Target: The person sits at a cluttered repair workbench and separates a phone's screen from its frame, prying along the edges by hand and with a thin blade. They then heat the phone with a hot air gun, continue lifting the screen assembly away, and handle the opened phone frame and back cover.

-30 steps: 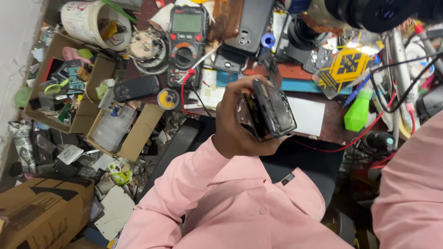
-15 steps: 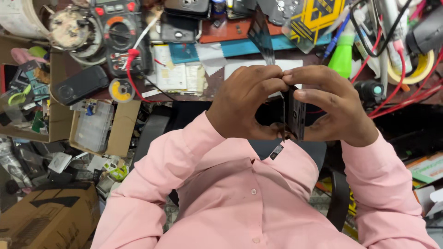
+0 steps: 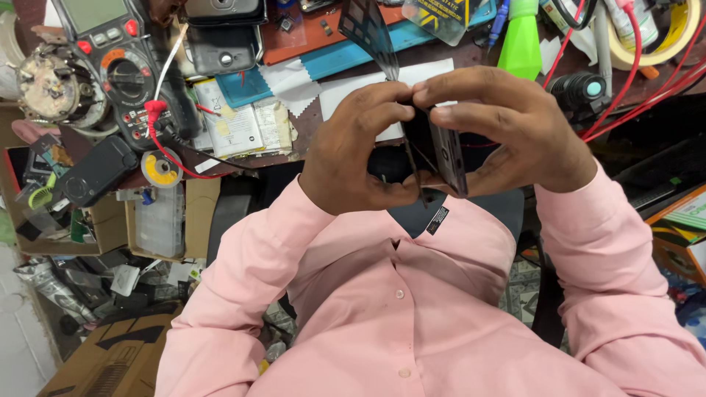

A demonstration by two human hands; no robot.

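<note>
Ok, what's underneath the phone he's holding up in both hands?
Below the phone, held between the left hand and right hand, you see the pink shirt and a small black label hanging down. The hands cover the phone's sides, so anything behind them stays hidden.

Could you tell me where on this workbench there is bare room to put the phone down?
Both the left hand and right hand grip the phone. The only bare patch is the white paper sheet behind the hands, bordered by the blue mat and small booklet. Left, around the multimeter, and right, among the red cables, it is crowded.
</note>
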